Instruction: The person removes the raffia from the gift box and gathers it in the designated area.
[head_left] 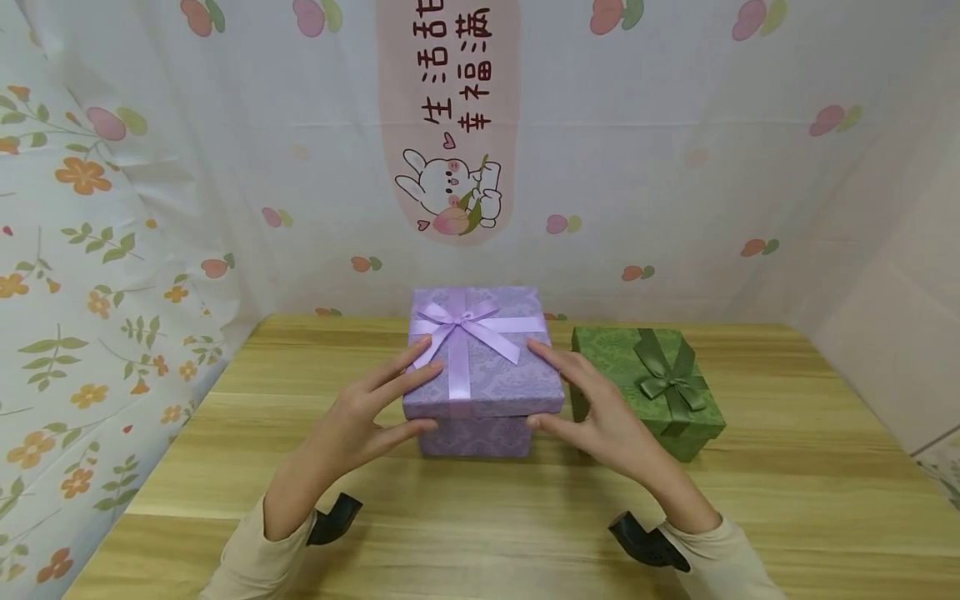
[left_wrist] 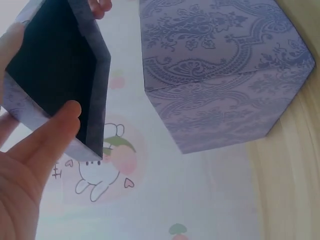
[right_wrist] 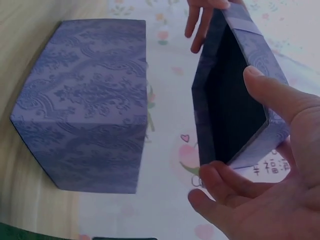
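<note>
A purple patterned gift-box lid [head_left: 498, 387] with a lilac ribbon bow [head_left: 462, 319] is held up between both hands. Its dark inside [left_wrist: 52, 55] shows in the left wrist view, with a gap between lid and box. The purple box base [head_left: 476, 439] stands on the table below; its opening is hidden. My left hand [head_left: 356, 421] grips the lid's left side, fingers on top and thumb at the lower front edge. On the other side my right hand [head_left: 611, 417] grips the lid in the same manner, thumb low and fingers above.
A green gift box [head_left: 611, 354] with a dark green bow stands just right of the purple box, near my right hand. The wooden table [head_left: 300, 375] meets a printed cloth backdrop [head_left: 300, 208] behind, and a floral cloth [head_left: 90, 292] hangs at the left.
</note>
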